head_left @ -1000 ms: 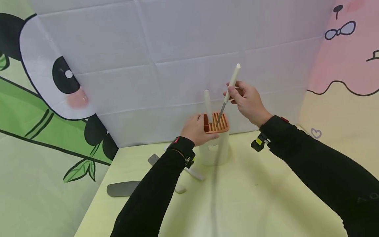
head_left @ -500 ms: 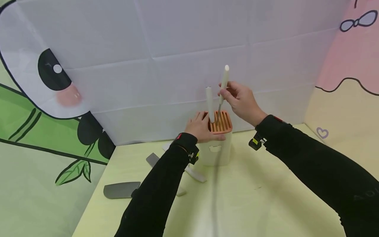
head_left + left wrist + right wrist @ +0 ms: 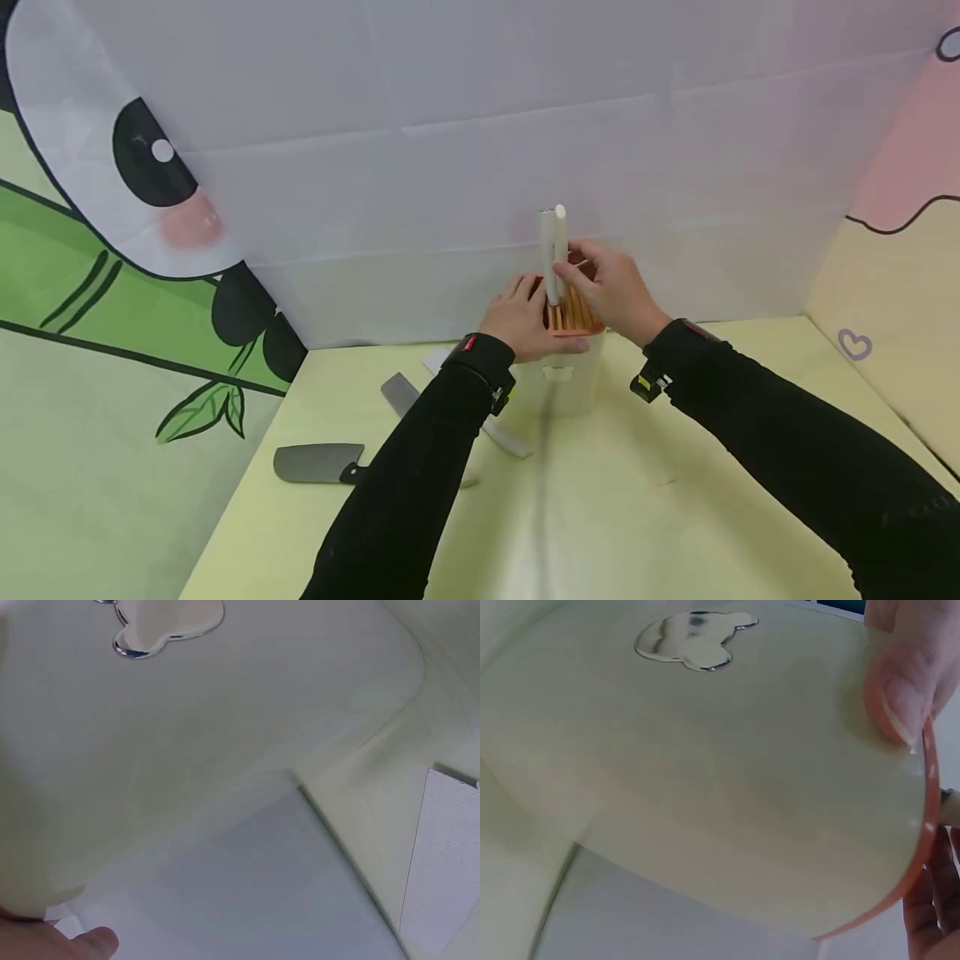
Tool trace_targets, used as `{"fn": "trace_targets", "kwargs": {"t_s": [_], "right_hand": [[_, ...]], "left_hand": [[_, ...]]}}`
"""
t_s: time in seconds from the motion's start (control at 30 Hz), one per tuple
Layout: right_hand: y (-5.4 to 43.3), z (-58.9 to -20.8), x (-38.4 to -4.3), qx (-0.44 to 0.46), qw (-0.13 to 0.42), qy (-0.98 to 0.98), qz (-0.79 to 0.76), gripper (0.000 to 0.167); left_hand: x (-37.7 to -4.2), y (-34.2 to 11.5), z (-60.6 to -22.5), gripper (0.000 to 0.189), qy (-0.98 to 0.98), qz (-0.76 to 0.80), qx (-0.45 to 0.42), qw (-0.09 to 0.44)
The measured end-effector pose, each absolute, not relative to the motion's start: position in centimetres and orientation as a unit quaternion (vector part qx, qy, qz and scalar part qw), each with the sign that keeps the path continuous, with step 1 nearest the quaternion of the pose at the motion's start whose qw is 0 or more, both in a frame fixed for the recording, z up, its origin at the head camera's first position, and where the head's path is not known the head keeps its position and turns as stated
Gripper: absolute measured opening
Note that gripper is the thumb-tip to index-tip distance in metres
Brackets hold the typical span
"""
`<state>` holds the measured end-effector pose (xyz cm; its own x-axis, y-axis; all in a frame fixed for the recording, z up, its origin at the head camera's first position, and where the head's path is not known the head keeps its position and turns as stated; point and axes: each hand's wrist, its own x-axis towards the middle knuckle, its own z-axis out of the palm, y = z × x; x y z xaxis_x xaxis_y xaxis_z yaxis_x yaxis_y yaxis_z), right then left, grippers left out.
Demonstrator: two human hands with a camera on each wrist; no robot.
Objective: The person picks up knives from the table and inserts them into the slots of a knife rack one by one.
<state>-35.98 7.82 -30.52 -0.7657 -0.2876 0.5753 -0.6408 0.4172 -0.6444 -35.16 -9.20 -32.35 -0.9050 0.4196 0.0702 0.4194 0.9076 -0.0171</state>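
A cream knife block with an orange slotted top stands at the back of the table. My left hand grips its upper left edge, thumb across the front and fingers over the rim. My right hand pinches the white handle of a knife, upright over the slots, its blade hidden from view. Touching or nearly touching it, another white-handled knife stands in the block. The right wrist view shows the block's side, the left thumb pressed near the orange rim, and right-hand fingers beyond it.
Left of the block lie a cleaver, a grey blade, a pale blade and a white handle, partly hidden by my left sleeve. A cloth-covered wall rises close behind the block.
My right hand has lowered the knife and brought it upright beside the standing one; its blade has gone out of sight. My left hand keeps its grip on the block.
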Motion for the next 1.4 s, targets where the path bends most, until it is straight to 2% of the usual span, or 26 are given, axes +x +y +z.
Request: {"fn": "trace_targets", "kwargs": {"t_s": [0.23,0.5,0.77,0.97,1.2,1.4], "right_hand": [[7.2,-32.4,-34.5,0.275,0.210,-0.804,0.484,0.031],[8.2,-33.7,-33.0,0.246,0.248,-0.801,0.486,0.035],[9.2,-35.2,-32.3,0.229,0.257,-0.807,0.480,0.034],[10.4,-36.1,-32.6,0.215,0.275,-0.825,0.444,0.038],[11.7,-37.3,-33.1,0.197,0.269,-0.840,0.428,0.041],[13.2,-36.8,-33.6,0.166,0.278,-0.850,0.415,0.040]], "left_hand": [[-34.3,-9.7,-32.7,0.114,-0.972,0.001,-0.230,0.046],[-33.9,-8.8,-32.5,0.116,-0.962,-0.014,-0.270,0.045],[-33.5,-7.8,-33.4,0.115,-0.955,0.000,-0.291,0.054],[-33.9,-6.3,-34.0,0.114,-0.953,-0.001,-0.296,0.063],[-34.5,-4.8,-35.4,0.118,-0.957,-0.033,-0.283,0.054],[-34.9,-3.0,-34.7,0.116,-0.958,-0.040,-0.278,0.059]]}}
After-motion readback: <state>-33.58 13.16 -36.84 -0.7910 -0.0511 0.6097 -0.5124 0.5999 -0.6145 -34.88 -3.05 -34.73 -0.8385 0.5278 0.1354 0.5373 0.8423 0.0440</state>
